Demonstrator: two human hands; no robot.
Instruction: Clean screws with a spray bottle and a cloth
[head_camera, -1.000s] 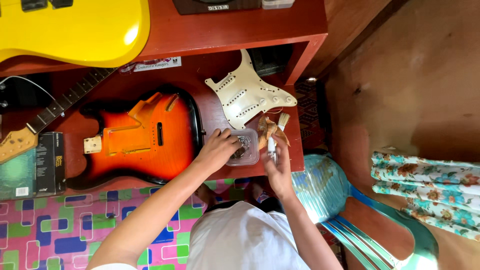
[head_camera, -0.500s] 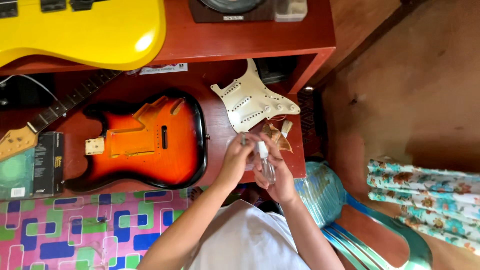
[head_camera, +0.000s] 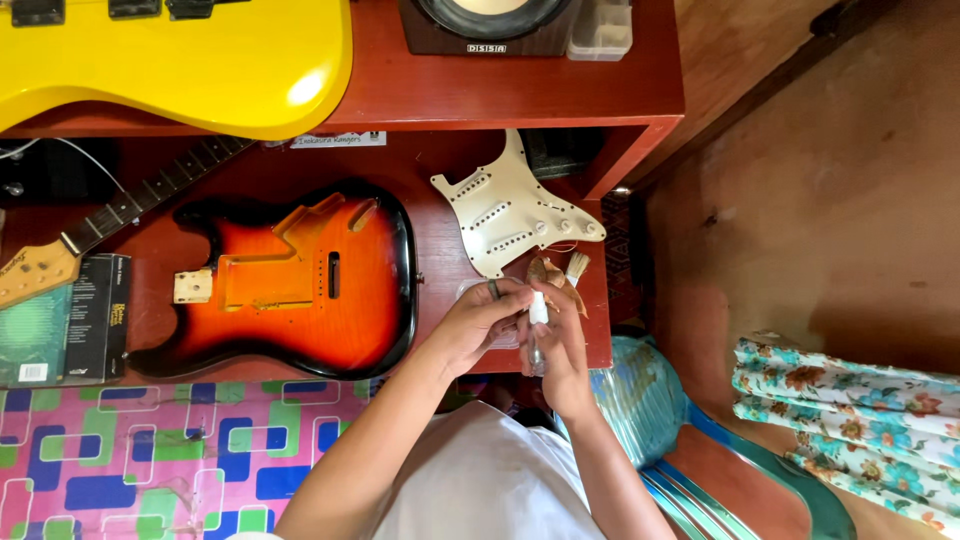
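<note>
My right hand (head_camera: 562, 350) grips a small clear bottle (head_camera: 537, 345) with a white cap (head_camera: 539, 307), upright over the near right edge of the red-brown table (head_camera: 445, 260). The fingers of my left hand (head_camera: 478, 322) pinch that cap from the left. A sunburst electric guitar body (head_camera: 300, 290), without its neck, lies flat just left of my hands. A cream pickguard (head_camera: 505, 212) with pickups and knobs lies beyond them. A small brush (head_camera: 574, 266) rests beside my right hand's fingertips.
A guitar neck (head_camera: 100, 225) and a black box (head_camera: 92, 318) lie at the left. A yellow guitar body (head_camera: 200, 60), a speaker (head_camera: 490, 22) and a clear plastic box (head_camera: 600, 30) sit on the upper shelf. A teal chair (head_camera: 700, 470) and floral cloth (head_camera: 850, 400) stand at the right; a patterned mat (head_camera: 150, 450) lies below.
My left hand has left the table beside the guitar body and moved right onto the bottle's cap. My right hand keeps hold of the bottle.
</note>
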